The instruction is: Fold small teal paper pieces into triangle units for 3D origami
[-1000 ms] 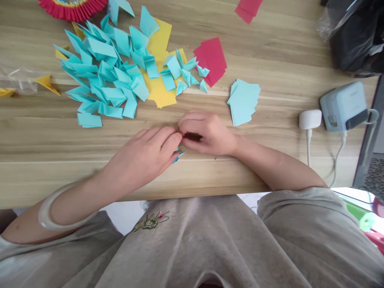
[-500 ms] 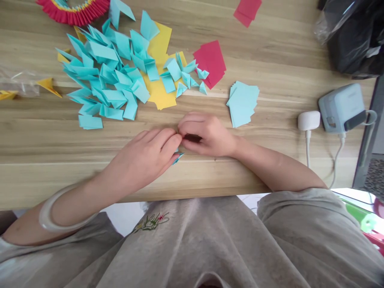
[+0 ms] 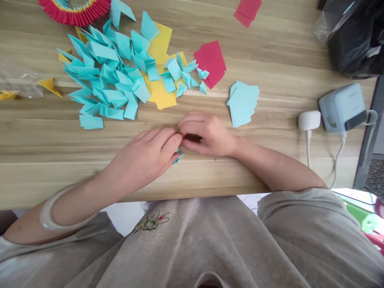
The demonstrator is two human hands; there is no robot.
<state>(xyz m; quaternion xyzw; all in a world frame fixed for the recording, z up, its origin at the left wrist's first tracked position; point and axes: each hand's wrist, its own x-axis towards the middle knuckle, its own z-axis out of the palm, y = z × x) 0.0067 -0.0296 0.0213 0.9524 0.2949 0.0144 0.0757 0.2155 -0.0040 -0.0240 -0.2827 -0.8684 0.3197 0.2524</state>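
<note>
My left hand (image 3: pixel 147 154) and my right hand (image 3: pixel 205 134) meet fingertip to fingertip on the wooden table (image 3: pixel 270 60), near its front edge. Both are closed on a small teal folded paper piece (image 3: pixel 179 156), of which only a tip shows under my left fingers. A pale bangle (image 3: pixel 49 210) sits on my left wrist. Behind the hands lies a big heap of teal folded paper pieces (image 3: pixel 108 76). To the right of my right hand is a stack of flat teal paper sheets (image 3: pixel 243 102).
Yellow sheets (image 3: pixel 160 92) and red sheets (image 3: pixel 211 62) lie under and beside the heap. A red pleated paper model (image 3: pixel 75 10) is at the top left. A white plug (image 3: pixel 309 120), a grey device (image 3: pixel 342 106) and a black bag (image 3: pixel 354 36) sit at right.
</note>
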